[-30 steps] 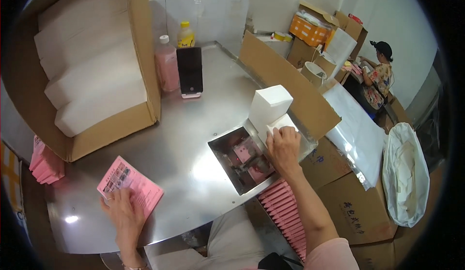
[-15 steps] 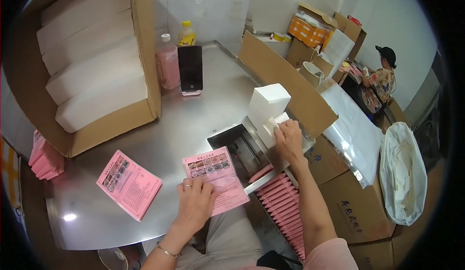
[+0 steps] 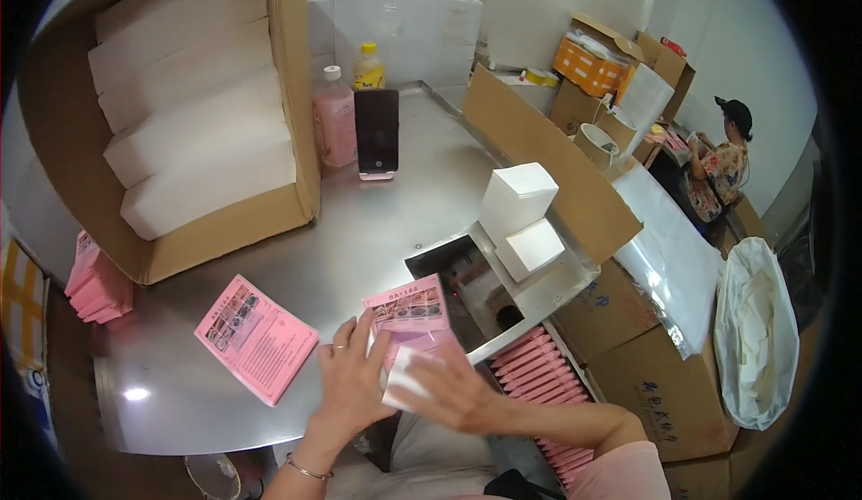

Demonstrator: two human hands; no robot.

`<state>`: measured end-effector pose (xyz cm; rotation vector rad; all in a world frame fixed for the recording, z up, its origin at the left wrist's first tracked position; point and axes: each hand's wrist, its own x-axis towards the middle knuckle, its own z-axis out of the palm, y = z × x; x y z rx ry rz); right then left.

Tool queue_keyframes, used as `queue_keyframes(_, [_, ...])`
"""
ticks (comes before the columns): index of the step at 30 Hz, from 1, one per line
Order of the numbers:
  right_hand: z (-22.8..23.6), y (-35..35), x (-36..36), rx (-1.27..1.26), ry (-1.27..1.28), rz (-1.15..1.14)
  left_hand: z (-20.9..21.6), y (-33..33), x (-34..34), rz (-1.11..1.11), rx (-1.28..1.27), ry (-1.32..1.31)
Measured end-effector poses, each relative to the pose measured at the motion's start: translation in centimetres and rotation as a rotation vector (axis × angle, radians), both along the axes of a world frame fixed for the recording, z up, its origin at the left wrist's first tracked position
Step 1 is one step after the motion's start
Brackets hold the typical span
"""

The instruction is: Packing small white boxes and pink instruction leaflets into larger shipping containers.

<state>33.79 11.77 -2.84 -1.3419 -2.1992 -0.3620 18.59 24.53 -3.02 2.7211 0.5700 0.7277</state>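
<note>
At the table's front edge, my left hand [image 3: 348, 374] holds the near left side of a pink printed packet [image 3: 409, 307] with a clear film front, its fingers over the edge. My right hand [image 3: 458, 394], smeared by motion, grips a small folded white tissue [image 3: 406, 381] against the packet's near end. Part of the packet is hidden under both hands. Left of them lies a stack of pink printed packets [image 3: 256, 338]. Beyond my right hand, two piles of folded white tissues [image 3: 519, 193] stand by a rectangular opening [image 3: 467, 289] in the steel table [image 3: 359, 222].
A carton [image 3: 310, 96] of white tissue stacks stands back left, beside a phone [image 3: 377, 132] and two bottles [image 3: 335, 114]. Filled pink packets [image 3: 539, 370] line a bin at right. Cartons [image 3: 660, 383] and a white bag [image 3: 761, 329] lie beyond. A person [image 3: 723, 159] sits far right.
My right hand has come from the tissue piles down to the pink packet with a white tissue. My left hand has shifted to the packet's left side. The view has moved slightly.
</note>
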Motion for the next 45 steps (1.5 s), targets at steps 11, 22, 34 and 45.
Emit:
queue_keyframes(11, [1.9,1.9,5.6,0.064,0.120,-0.512,0.3,-0.5,1.7,0.122,0.057,0.099])
queue_keyframes(22, [-0.3,1.4,16.4,0.163,0.085,-0.940,1.2,-0.8,2.3,0.117,0.101,-0.025])
queue_keyframes(34, [0.2,-1.7,-1.3,0.006,-0.004,-0.041,2.1,0.6,-0.2,0.054,-0.123,0.063])
queue_keyframes(45, [-4.8,5.4,9.6,-0.381,0.544,-0.618,1.0,-0.1,-1.9,-0.099,-0.234,-0.001])
